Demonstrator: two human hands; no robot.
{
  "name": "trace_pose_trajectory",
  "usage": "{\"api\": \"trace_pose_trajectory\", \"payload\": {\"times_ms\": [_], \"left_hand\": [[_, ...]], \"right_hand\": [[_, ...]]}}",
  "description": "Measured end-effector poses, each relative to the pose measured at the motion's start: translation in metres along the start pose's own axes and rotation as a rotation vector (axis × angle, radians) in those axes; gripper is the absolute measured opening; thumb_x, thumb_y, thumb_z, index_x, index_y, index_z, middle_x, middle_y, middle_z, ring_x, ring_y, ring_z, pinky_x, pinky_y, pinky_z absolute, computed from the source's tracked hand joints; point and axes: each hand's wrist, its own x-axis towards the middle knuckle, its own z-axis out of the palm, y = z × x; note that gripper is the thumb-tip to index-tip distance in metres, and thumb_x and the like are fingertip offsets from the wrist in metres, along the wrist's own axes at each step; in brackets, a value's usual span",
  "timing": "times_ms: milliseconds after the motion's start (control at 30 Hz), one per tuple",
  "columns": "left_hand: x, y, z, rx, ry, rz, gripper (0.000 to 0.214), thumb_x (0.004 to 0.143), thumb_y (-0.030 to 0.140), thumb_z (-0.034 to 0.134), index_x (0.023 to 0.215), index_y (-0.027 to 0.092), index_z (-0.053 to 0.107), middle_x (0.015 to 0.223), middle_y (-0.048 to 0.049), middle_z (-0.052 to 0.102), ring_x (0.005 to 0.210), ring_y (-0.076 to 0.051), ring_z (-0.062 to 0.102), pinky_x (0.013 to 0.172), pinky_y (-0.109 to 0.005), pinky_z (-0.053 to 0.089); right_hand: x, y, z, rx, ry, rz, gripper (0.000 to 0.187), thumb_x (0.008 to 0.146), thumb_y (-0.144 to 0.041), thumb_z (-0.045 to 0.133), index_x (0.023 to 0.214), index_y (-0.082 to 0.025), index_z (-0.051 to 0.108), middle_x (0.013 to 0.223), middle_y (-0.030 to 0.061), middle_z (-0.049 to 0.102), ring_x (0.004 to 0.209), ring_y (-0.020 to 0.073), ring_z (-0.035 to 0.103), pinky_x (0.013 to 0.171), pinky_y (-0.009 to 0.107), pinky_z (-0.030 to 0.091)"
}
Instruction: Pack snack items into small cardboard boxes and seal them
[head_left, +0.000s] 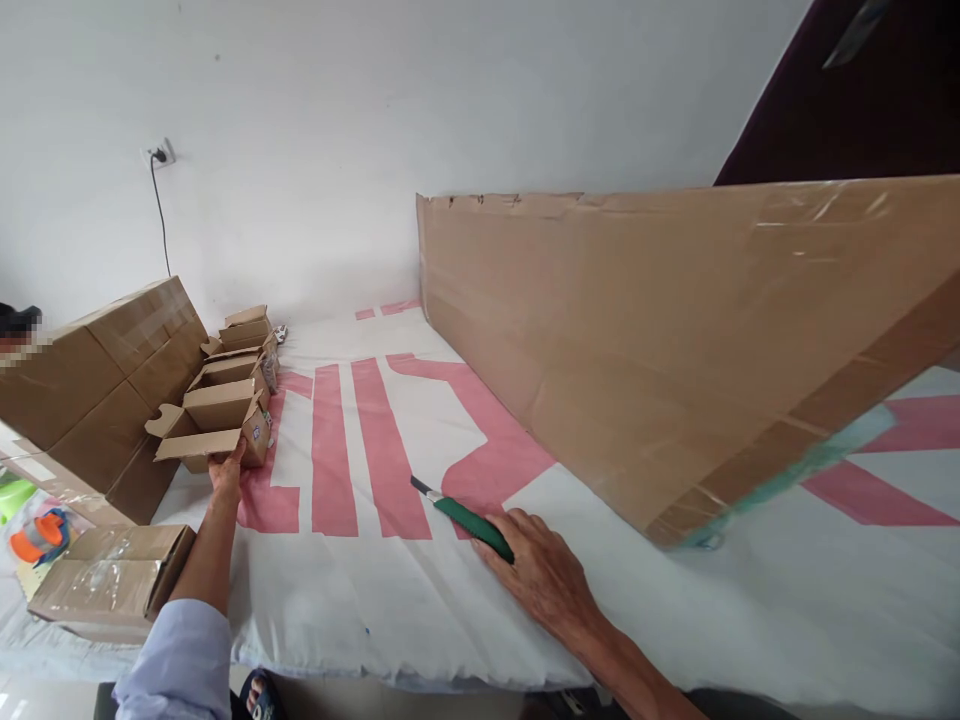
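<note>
My right hand (544, 575) grips a green utility knife (476, 525) low over the cloth, its dark blade out and pointing up and left. My left hand (227, 468) reaches to the near right corner of a small open cardboard box (217, 420). Its thumb lies along the box's front flap, and its other fingers are partly hidden below. Behind that box, more small open cardboard boxes (229, 372) stand in a row toward the wall, flaps raised.
A large cardboard panel or box (637, 330) stands on the right. At left are a big carton (112, 380), a taped carton (105, 580) and an orange tape roll (37, 538). White cloth with red print (334, 450) covers the table. A cord (160, 215) hangs from a wall socket.
</note>
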Motion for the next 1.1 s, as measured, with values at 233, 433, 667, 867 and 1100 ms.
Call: {"api": "trace_pose_trajectory", "payload": {"times_ms": [233, 433, 667, 867, 1100], "left_hand": [[0.018, 0.0, 0.014, 0.033, -0.014, -0.028, 0.077, 0.086, 0.037, 0.096, 0.152, 0.027, 0.057, 0.153, -0.0163, 0.068, 0.125, -0.032, 0.077, 0.088, -0.038, 0.071], [0.037, 0.002, 0.033, 0.06, 0.007, -0.06, 0.088, 0.086, 0.041, 0.096, 0.159, 0.028, 0.05, 0.159, -0.018, 0.063, 0.127, -0.034, 0.076, 0.088, -0.04, 0.072], [0.044, 0.003, 0.038, 0.056, 0.024, -0.046, 0.09, 0.087, 0.04, 0.095, 0.162, 0.029, 0.048, 0.162, -0.0185, 0.06, 0.136, -0.037, 0.071, 0.088, -0.04, 0.072], [0.048, 0.008, 0.045, 0.037, 0.026, -0.019, 0.085, 0.088, 0.035, 0.094, 0.161, 0.031, 0.049, 0.167, -0.016, 0.056, 0.144, -0.035, 0.065, 0.09, -0.039, 0.071], [0.055, 0.008, 0.052, 0.027, 0.01, 0.009, 0.073, 0.091, 0.035, 0.092, 0.154, 0.032, 0.056, 0.163, -0.0124, 0.062, 0.143, -0.032, 0.067, 0.092, -0.037, 0.071]], "right_hand": [[0.0, 0.0, -0.003, 0.028, -0.026, 0.032, 0.024, 0.107, -0.041, 0.054, 0.1, -0.025, 0.071, 0.094, 0.0081, 0.069, 0.089, 0.0277, 0.064, 0.078, 0.04, 0.048], [-0.001, 0.002, -0.005, 0.073, -0.046, 0.051, 0.024, 0.106, -0.042, 0.054, 0.1, -0.026, 0.07, 0.1, 0.0086, 0.072, 0.094, 0.0283, 0.067, 0.08, 0.04, 0.049], [-0.002, 0.003, -0.005, 0.062, -0.055, 0.057, 0.02, 0.104, -0.041, 0.058, 0.105, -0.026, 0.071, 0.099, 0.0087, 0.073, 0.094, 0.0286, 0.067, 0.08, 0.04, 0.051], [-0.001, 0.002, -0.008, 0.072, -0.053, 0.052, 0.02, 0.105, -0.041, 0.058, 0.104, -0.025, 0.071, 0.097, 0.0072, 0.072, 0.092, 0.0275, 0.067, 0.079, 0.039, 0.05], [0.001, -0.001, -0.012, 0.098, -0.08, 0.069, 0.023, 0.106, -0.043, 0.056, 0.103, -0.025, 0.071, 0.098, 0.0074, 0.073, 0.093, 0.0279, 0.067, 0.079, 0.04, 0.05]]}}
